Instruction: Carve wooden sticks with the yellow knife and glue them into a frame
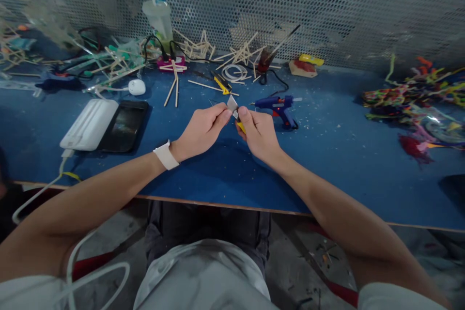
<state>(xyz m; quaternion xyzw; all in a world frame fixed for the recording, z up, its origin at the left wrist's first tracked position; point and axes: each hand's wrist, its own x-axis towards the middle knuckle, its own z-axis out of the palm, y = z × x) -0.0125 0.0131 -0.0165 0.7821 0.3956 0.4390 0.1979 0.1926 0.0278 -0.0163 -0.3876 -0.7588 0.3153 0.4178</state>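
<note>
Above the middle of the table, my right hand is wrapped round a yellow-handled utility knife, its wide metal blade pointing up and left. My left hand is closed beside the blade, thumb pressed against curled fingers. Whatever it pinches, if anything, is hidden. Just right of my hands a blue glue gun lies on its side with a small red light. Behind them, a second yellow-and-black cutter rests near some thin wooden sticks.
A white power bank and a dark phone lie at left on the blue table. Along the perforated back panel stand a drink cup and stick structures. Colourful pipe-cleaner-like strands are heaped at right.
</note>
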